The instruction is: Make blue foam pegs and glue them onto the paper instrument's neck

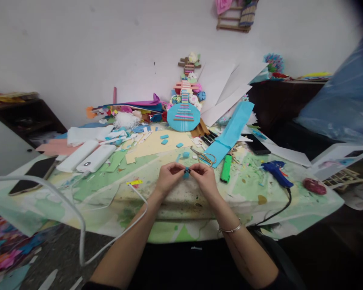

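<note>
Both hands meet over the front middle of the table. The fingertips of my left hand (171, 175) and my right hand (203, 175) pinch a small dark-blue piece (186, 170) between them; its exact shape is too small to tell. Just beyond the fingers lies a small light-blue piece (186, 154), with gold-handled scissors (204, 156) to its right. Several flat blue pieces (164, 141) rest on and by a cream paper sheet (148, 147). A blue craft instrument (183, 117) with strings and paper flowers leans upright against the wall.
Right of the hands are a green cutter (226, 169), a blue paper strip (230, 135), a blue glue gun (276, 173) with a black cord and a dark red object (314, 186). White power banks (95, 158), a phone (33, 176) and a white cable (81, 225) are on the left.
</note>
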The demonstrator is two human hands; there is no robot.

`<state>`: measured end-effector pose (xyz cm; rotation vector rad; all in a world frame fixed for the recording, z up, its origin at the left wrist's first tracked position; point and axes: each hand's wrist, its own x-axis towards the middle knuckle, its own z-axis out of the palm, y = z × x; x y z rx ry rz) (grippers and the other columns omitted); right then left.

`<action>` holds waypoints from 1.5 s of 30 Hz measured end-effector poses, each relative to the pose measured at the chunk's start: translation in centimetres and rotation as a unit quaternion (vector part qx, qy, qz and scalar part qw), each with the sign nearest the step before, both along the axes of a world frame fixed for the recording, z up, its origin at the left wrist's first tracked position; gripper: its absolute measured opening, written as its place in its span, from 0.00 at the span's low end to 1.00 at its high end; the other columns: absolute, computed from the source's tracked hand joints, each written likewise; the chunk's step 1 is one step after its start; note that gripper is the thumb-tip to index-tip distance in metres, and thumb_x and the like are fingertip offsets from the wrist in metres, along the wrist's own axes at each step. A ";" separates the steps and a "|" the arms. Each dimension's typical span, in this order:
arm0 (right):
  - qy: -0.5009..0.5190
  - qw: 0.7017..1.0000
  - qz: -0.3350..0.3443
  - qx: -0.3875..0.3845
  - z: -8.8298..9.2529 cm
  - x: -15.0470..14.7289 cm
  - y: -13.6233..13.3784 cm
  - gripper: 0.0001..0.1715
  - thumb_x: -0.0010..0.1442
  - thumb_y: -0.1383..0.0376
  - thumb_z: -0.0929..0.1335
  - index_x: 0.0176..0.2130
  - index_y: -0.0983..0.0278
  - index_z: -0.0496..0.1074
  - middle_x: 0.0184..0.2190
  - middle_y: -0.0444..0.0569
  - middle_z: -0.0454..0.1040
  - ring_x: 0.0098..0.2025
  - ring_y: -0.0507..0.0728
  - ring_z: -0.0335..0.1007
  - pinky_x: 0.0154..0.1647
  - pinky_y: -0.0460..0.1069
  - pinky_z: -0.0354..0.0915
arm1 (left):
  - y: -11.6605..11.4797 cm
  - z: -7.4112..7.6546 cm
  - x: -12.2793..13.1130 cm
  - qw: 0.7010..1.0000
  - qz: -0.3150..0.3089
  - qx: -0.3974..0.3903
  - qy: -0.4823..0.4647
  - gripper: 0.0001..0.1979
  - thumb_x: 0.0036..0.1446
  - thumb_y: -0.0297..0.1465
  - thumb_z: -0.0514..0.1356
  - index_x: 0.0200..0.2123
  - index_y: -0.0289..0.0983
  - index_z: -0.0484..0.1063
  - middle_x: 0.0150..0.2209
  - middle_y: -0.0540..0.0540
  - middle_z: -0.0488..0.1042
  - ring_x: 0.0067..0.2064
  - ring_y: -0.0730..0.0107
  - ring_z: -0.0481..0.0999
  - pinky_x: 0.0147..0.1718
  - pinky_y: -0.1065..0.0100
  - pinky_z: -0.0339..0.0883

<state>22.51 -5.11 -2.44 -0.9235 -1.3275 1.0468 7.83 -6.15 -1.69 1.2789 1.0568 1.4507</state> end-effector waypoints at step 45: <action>0.015 1.000 0.015 0.005 0.2 -0.2 0.0 0.05 0.43 0.66 0.70 0.25 0.63 0.68 0.23 0.42 0.70 0.27 0.51 0.65 0.30 0.46 0.63 | -1.0 -0.4 0.5 0.980 0.054 0.132 0.142 0.03 0.47 0.29 0.63 0.27 0.36 0.77 0.29 0.45 0.76 0.32 0.68 0.76 0.35 0.68 0.71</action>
